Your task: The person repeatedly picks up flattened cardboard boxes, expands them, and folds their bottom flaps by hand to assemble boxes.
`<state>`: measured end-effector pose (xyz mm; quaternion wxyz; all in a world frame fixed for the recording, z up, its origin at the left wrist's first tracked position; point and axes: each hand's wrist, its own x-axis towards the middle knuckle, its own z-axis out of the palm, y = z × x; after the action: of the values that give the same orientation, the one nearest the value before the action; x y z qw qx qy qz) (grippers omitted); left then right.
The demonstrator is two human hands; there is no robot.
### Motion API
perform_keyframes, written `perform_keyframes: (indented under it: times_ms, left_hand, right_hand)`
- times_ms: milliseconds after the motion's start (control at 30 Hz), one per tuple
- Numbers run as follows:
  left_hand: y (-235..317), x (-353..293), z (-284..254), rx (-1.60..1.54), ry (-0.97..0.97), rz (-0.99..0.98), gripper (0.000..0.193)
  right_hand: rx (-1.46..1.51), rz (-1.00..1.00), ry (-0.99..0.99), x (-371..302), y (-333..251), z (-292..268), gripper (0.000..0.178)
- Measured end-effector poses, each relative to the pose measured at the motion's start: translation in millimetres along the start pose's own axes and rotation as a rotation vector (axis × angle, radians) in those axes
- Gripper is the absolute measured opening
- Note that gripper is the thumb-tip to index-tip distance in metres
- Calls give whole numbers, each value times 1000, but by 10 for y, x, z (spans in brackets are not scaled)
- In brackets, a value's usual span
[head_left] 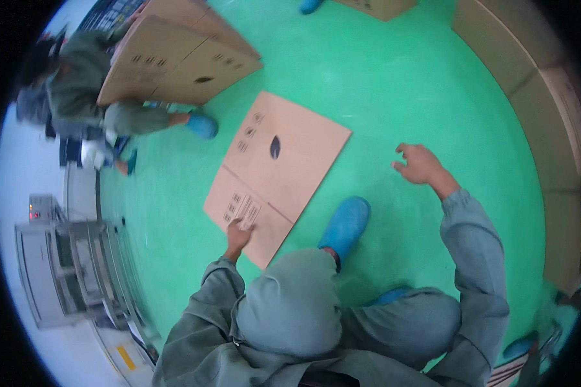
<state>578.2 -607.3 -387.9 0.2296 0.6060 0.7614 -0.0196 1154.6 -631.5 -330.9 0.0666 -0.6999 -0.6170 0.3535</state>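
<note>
A flattened cardboard box, brown with black printed marks and a dark oval spot, lies slantwise in front of me. My left hand grips its near left edge, thumb on top; the fingers beneath are hidden by the board. To the right of the box, my right hand hovers apart from it over the floor. Its thumb and forefinger are spread, the other fingers curl in, and nothing shows between them.
Green floor surrounds the box. At upper left a co-worker holds large cardboard sheets. A metal-framed machine stands at left. Tall cardboard lines the right side. My blue shoe is close to the box.
</note>
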Motion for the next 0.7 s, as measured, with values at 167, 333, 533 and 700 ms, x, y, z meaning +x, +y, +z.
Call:
perform_keyframes:
  times_ms: [167,333,533,700]
  left_hand:
    - [-1586,-363,27,-372,18,-590,107]
    - [-1124,-200,1275,-688,28,-591,95]
    - [-395,-142,487,-793,215,-789,82]
    - [-153,567,-557,-626,128,-181,62]
  right_hand:
    - [-128,-140,-24,1110,-539,-441,55]
    - [-68,-16,301,1922,-353,466,70]
    - [63,156,333,1935,-1081,681,74]
    - [13,84,448,1253,-902,-186,80]
